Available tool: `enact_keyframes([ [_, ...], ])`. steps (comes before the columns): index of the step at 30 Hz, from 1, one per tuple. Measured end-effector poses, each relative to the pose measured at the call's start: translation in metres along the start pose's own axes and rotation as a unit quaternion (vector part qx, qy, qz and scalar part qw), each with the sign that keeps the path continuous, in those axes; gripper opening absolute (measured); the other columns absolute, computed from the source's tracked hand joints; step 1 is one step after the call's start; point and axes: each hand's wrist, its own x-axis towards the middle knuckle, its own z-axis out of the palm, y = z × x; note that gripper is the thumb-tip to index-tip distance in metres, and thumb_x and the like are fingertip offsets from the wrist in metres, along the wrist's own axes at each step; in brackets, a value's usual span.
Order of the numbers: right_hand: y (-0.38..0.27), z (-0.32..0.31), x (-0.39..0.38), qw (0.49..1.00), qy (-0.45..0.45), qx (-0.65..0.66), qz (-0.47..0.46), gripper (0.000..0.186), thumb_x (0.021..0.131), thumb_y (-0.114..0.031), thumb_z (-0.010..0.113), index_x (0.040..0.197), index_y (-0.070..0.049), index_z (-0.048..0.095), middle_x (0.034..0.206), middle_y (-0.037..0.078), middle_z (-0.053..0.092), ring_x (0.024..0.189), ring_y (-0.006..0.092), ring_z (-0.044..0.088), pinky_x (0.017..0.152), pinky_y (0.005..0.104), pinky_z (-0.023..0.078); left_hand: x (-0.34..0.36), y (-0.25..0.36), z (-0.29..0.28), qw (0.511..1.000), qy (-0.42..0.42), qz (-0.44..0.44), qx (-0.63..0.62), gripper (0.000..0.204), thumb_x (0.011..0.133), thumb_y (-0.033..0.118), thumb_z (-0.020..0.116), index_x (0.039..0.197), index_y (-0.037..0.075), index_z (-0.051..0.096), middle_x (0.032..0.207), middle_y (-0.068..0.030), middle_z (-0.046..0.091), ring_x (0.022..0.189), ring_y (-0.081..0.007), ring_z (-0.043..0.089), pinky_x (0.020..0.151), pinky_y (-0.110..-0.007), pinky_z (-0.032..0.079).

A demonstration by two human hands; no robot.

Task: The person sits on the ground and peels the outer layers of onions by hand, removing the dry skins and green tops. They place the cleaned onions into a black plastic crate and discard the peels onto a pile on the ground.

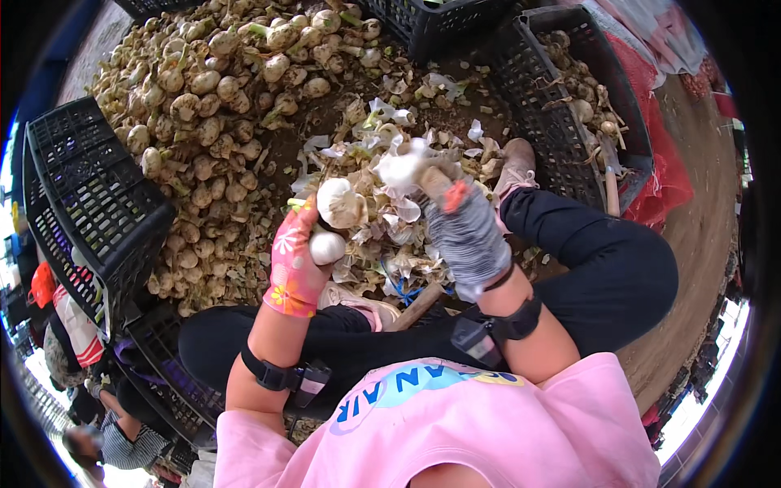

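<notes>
My left hand [294,259], in a pink flowered glove, is closed around garlic. One white garlic bulb [340,203] with a ragged root end sits at its fingertips; a smaller, smooth bulb [327,248] rests against the palm. A short green stem piece [296,202] shows beside the fingers. My right hand [462,221] wears a grey striped glove with orange on it and is blurred by motion. At its curled fingers is a smeared white thing [400,169], too blurred to name. Below both hands lies a heap of papery garlic skins [399,236].
A large pile of unpeeled garlic bulbs [211,106] spreads at the far left. Black plastic crates stand at left [89,179] and back [431,24]; another crate [541,106] at right holds garlic. A red mesh sack [663,175] lies beyond it. Another person [130,435] sits at lower left.
</notes>
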Motion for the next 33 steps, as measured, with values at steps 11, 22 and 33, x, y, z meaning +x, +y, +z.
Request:
enact_keyframes([
  [11, 0.006, 0.019, -0.004, 0.875, -0.116, -0.32, -0.344, 0.038, 0.062, 0.0, 0.057, 0.099, -0.006, 0.056, 0.088, 0.012, 0.056, 0.079, 0.0288, 0.057, 0.069, 0.0371, 0.047, -0.015, 0.0, 0.0, 0.988, -0.066, -0.107, -0.087, 0.029, 0.087, 0.022, 0.044, 0.106, 0.002, 0.051, 0.097, -0.0085, 0.056, 0.08, -0.0175, 0.058, 0.064, -0.027, 0.049],
  [22, 0.014, 0.018, -0.01, 0.989, -0.073, 0.125, 0.042, 0.047, 0.071, -0.01, 0.065, 0.112, -0.006, 0.044, 0.099, 0.003, 0.053, 0.09, 0.0147, 0.051, 0.078, 0.0273, 0.044, -0.009, -0.001, -0.001, 0.998, -0.045, -0.043, -0.003, 0.023, 0.084, 0.018, 0.047, 0.096, 0.0, 0.054, 0.089, -0.0075, 0.057, 0.078, -0.0164, 0.058, 0.063, -0.028, 0.048],
  [33, -0.004, 0.014, -0.013, 0.979, 0.05, 0.171, 0.103, 0.024, 0.076, -0.017, 0.062, 0.095, -0.006, 0.052, 0.084, 0.005, 0.056, 0.07, 0.0141, 0.056, 0.062, 0.0241, 0.048, -0.026, 0.007, 0.01, 0.985, -0.034, 0.09, 0.142, 0.013, 0.08, 0.013, 0.051, 0.089, 0.004, 0.051, 0.085, -0.0042, 0.055, 0.074, -0.0119, 0.052, 0.067, -0.024, 0.044],
])
